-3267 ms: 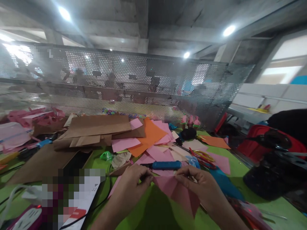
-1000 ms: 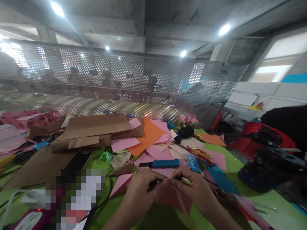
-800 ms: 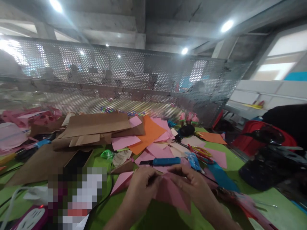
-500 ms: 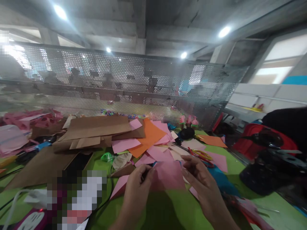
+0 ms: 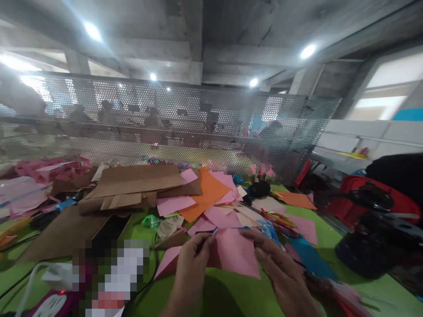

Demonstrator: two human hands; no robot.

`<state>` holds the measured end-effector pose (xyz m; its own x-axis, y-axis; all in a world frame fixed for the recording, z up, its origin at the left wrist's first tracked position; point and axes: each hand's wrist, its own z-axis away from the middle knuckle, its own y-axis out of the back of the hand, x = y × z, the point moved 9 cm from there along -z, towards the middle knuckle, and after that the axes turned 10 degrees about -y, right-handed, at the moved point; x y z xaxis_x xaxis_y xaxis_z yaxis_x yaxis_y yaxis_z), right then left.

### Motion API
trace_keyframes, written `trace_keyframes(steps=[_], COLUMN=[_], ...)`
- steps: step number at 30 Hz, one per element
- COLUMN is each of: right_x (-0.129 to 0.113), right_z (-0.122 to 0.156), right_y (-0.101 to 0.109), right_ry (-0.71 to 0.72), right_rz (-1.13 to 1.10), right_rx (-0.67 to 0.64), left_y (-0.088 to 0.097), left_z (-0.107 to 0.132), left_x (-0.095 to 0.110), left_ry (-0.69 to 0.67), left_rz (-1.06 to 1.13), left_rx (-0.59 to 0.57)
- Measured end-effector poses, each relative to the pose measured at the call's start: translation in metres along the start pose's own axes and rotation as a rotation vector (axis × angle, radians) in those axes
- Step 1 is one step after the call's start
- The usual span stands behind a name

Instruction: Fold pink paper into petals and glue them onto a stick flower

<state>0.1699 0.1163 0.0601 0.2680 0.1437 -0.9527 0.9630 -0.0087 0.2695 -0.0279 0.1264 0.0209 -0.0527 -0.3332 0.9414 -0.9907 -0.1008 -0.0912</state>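
Head camera: the left hand (image 5: 191,262) is closed on the left edge of a pink sheet (image 5: 235,254), with the paper pinched between thumb and fingertips. The right hand (image 5: 279,270) is laid against the sheet's right edge, its fingers stretched long and only loosely curled. Whether its thumb is closed behind the paper cannot be told. The sheet is held between the two hands, just above the green table (image 5: 228,297), and is tilted so that its face is turned to the camera. Its longest line runs from the upper left corner, at the left hand, down to a sharp point at the lower right, below the right hand's fingers. It is touched by both hands, and the firmer hold is judged to be the left one's.

Just left of the sheet, past the left hand, a second pink piece (image 5: 168,263) is laid flat. Behind the sheet, scissors (image 5: 279,218) with red and yellow handles are seen among loose pink papers. Farther behind are an orange sheet (image 5: 206,193) and a stack of brown card (image 5: 139,179). To the right of the sheet a blue paper (image 5: 309,257) is found and, well apart, a black bag (image 5: 373,246). Far behind the sheet the table is closed off by a perforated metal screen (image 5: 165,127). Left of the sheet, nearer the camera, a blurred patch (image 5: 110,277) is seen. No label, brand or writing can be read anywhere.
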Motion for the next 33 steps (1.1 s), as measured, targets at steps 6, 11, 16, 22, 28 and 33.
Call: trace_keyframes(steps=[6, 11, 16, 22, 28, 33], right_x=[-0.012, -0.012, -0.018, -0.039, -0.044, -0.055], right_z=[-0.005, -0.010, -0.010, -0.004, 0.004, 0.012], right_y=[0.024, 0.005, 0.000, 0.000, -0.006, -0.008], right_ry=[0.137, 0.082, 0.097, 0.330, 0.434, 0.560], right_rz=[0.062, 0.029, 0.078, 0.292, 0.386, 0.448], right_rx=[0.152, 0.022, 0.016, 0.077, 0.082, 0.122], left_y=[-0.006, -0.017, -0.028, -0.029, -0.034, -0.041], left_z=[0.003, 0.008, 0.012, 0.014, 0.014, 0.017], left_x=[-0.008, -0.013, -0.014, -0.016, -0.016, -0.019], left_ry=[0.106, 0.125, 0.139, 0.176, 0.174, 0.167], left_rz=[0.151, 0.186, 0.172, 0.176, 0.158, 0.181], left_rx=[-0.048, -0.111, -0.216, -0.254, -0.287, -0.346])
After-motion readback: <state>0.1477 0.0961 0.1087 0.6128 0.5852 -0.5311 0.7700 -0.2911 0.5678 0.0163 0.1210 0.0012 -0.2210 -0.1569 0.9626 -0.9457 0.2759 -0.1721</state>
